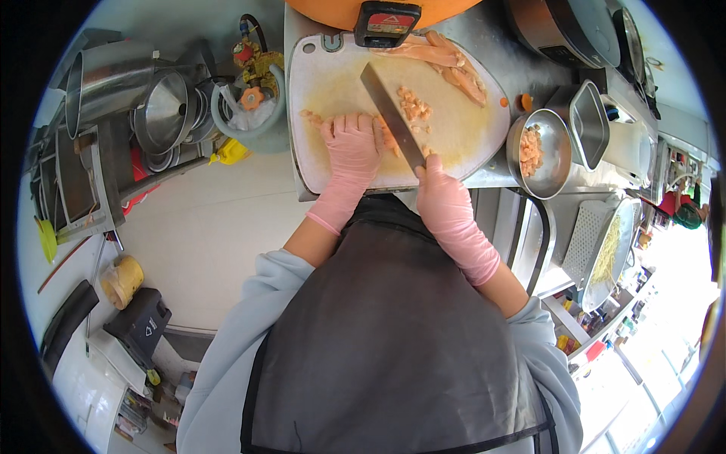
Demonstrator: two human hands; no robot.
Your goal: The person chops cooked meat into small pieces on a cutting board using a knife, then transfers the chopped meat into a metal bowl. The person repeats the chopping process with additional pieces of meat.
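Observation:
My left hand (pixel 353 148), in a pink disposable glove, presses its curled fingers onto a strip of raw meat (pixel 390 139) that looks like chicken. Part of that strip is hidden under the fingers. In my right hand (pixel 451 207), gloved likewise, is the handle of a kitchen knife (pixel 392 116) with a broad steel blade. The blade slants across the white cutting board (pixel 482 133), just right of the strip. Beyond it lies a small heap of diced meat (pixel 414 105). Several longer raw strips (pixel 468 79) rest along the board's far right edge.
Right of the board stands a steel bowl (pixel 558 156) with diced meat (pixel 531 151), beside a rectangular steel container (pixel 591 127). An orange vessel (pixel 329 10) overhangs the board's far edge. Steel pots (pixel 164 113) and a gas cylinder (pixel 249 133) are at left.

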